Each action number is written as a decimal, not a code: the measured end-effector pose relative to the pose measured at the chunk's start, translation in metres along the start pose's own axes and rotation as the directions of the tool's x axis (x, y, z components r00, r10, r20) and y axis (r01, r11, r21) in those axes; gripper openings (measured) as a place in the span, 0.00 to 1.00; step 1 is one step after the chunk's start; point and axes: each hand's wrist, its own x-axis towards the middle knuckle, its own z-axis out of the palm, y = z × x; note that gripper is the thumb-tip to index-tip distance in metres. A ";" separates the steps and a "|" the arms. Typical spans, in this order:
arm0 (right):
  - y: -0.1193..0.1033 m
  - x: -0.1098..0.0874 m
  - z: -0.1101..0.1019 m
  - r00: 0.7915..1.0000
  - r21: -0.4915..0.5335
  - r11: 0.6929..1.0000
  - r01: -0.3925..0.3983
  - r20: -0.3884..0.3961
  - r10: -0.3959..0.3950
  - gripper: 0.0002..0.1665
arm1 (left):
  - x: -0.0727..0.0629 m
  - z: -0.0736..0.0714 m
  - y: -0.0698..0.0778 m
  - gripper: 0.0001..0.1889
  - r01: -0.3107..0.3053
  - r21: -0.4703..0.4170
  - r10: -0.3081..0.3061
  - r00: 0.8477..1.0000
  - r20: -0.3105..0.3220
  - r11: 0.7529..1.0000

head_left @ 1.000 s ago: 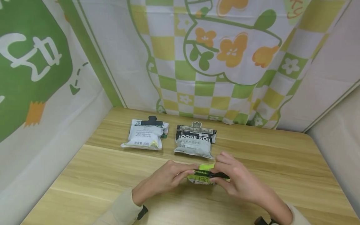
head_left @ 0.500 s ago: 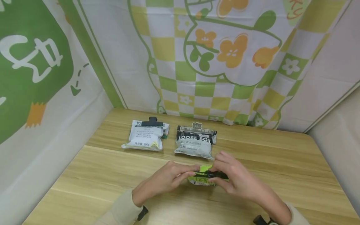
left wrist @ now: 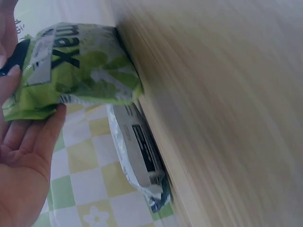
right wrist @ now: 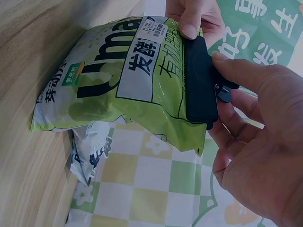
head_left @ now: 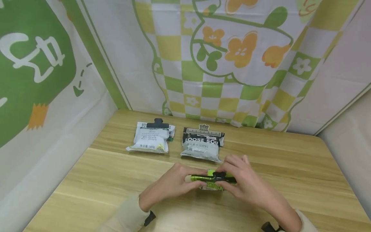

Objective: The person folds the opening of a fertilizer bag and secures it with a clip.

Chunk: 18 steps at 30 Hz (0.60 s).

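A plump green-and-white printed bag [right wrist: 102, 80] stands on the wooden table, its folded top edge toward me. Along that edge sits a black bag clip [right wrist: 200, 80], its jaws closed over the green film. With thumb and fingers, my right hand [head_left: 246, 180] pinches the clip's handles. From the other side my left hand [head_left: 174, 183] holds the bag's top edge beside the clip, thumb on the near face and fingers behind. In the left wrist view, the green bag [left wrist: 90, 71] shows beside that hand; the clip is mostly hidden there.
Behind my hands lie two clipped bags: a white one [head_left: 150, 140] with a black clip at left, and a black-and-grey one [head_left: 201, 149] with a decorated clip. A checked floral curtain [head_left: 211, 83] hangs at the table's [head_left: 116, 180] back edge.
The clip's handles now show upright between my right fingers. My left fingers have spread a little apart along the bag's top, baring more of its green edge. Both rear bags stay put.
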 end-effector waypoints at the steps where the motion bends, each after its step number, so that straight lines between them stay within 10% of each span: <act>1: 0.000 0.000 0.000 1.000 -0.002 1.000 -0.002 -0.003 0.002 0.21 | 0.001 0.000 0.001 0.19 0.012 -0.006 -0.012 1.000 -0.001 1.000; 11: 0.009 -0.018 -0.003 0.989 0.049 0.988 -0.144 0.026 0.143 0.39 | 0.002 0.000 0.005 0.17 0.067 -0.032 -0.067 0.998 -0.002 0.997; 18: 0.027 -0.037 -0.005 0.906 0.168 0.899 -0.405 0.207 0.370 0.45 | 0.004 -0.001 0.002 0.17 0.091 -0.044 -0.092 0.996 -0.010 0.995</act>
